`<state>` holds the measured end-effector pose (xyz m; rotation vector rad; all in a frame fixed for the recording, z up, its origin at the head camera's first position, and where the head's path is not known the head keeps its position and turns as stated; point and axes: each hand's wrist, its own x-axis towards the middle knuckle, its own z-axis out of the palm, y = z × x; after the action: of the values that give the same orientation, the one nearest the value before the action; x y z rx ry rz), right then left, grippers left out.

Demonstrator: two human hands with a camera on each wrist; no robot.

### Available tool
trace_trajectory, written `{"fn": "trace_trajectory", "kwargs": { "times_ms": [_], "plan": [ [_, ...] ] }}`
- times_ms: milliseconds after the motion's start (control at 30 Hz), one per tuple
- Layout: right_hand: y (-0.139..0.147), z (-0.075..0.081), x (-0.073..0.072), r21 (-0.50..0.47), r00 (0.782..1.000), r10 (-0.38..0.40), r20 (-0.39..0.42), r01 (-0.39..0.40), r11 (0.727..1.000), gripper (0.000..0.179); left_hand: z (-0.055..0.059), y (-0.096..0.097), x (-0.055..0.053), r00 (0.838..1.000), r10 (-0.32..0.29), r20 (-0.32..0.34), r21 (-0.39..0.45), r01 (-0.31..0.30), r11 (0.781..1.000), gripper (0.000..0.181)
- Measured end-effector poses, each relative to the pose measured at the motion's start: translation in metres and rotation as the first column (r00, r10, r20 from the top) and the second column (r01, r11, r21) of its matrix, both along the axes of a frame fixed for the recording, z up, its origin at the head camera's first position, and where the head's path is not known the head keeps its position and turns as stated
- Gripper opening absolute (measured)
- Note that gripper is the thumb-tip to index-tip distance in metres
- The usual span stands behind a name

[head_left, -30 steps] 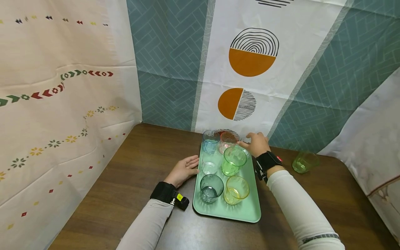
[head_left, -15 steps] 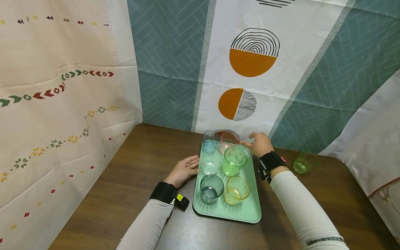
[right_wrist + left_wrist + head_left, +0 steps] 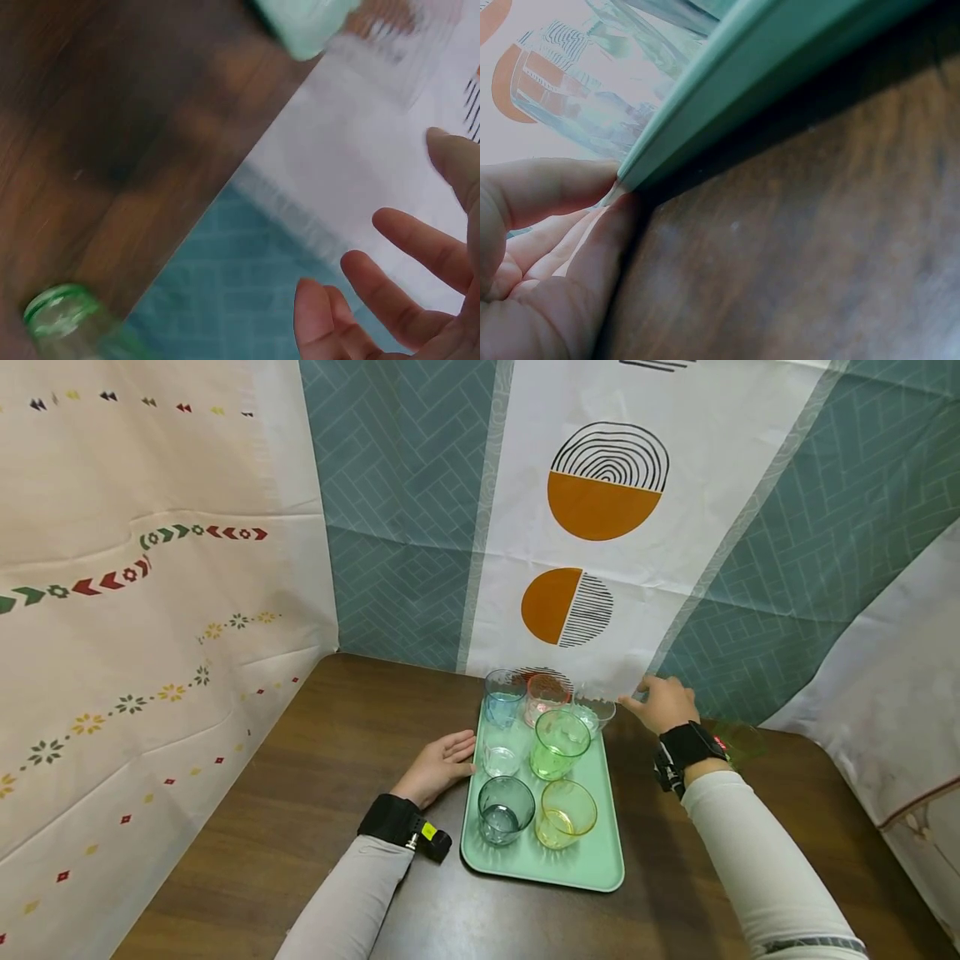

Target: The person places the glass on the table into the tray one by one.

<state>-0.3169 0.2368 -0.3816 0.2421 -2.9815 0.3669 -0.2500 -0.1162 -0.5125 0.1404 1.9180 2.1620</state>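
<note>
A mint-green tray [image 3: 540, 870] bears several tumblers. My left hand [image 3: 435, 768] rests against its left edge; in the left wrist view the fingertips [image 3: 604, 176] touch the rim, fingers fairly straight. My right hand [image 3: 663, 706] hovers right of the tray's far end, its fingers spread and holding nothing in the right wrist view. Nearest to it is a clear glass [image 3: 596, 714] in the far right corner. Beside that stand a pink glass [image 3: 546, 702] and a blue glass [image 3: 504, 700]. Closer in are another clear glass [image 3: 501, 760], a green glass [image 3: 555, 760], a grey glass [image 3: 504, 822] and a yellow glass [image 3: 562, 827].
A second green glass [image 3: 64, 315] stands on the wooden table [image 3: 300, 793] to the right of the tray, mostly behind my right wrist in the head view. Patterned cloth [image 3: 405, 527] hangs along the table's back and sides, close behind the tray's far end.
My right hand has let go of the clear glass at the tray's far right corner and moved right, toward the lone green glass. My left hand has stayed at the tray.
</note>
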Motion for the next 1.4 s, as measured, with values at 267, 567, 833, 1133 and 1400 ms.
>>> {"fn": "trace_trajectory", "kwargs": {
  "times_ms": [267,567,833,1133,1400],
  "plan": [
    [0.032,0.001,0.005,0.052,0.99,-0.121,0.078,0.117,0.992,0.056,-0.001,-0.001,0.0,1.0,0.007,-0.003,-0.001,-0.007,1.0,0.066],
    [0.068,0.004,0.009,0.044,0.969,-0.209,0.133,0.205,0.978,0.069,0.002,0.001,0.001,1.0,-0.007,-0.005,-0.007,0.006,1.0,0.067],
    [0.086,0.001,0.011,0.07,0.957,-0.242,0.16,0.234,0.97,0.066,0.003,0.0,0.002,1.0,-0.012,-0.015,-0.003,0.012,1.0,0.066],
    [0.1,0.0,0.016,0.076,0.925,-0.3,0.234,0.29,0.954,0.061,0.001,0.0,0.003,1.0,-0.014,-0.021,0.014,0.015,1.0,0.066],
    [0.115,-0.008,0.02,0.073,0.918,-0.314,0.244,0.306,0.949,0.063,0.0,-0.001,0.002,1.0,-0.014,-0.018,0.013,0.014,1.0,0.067]
  ]
}}
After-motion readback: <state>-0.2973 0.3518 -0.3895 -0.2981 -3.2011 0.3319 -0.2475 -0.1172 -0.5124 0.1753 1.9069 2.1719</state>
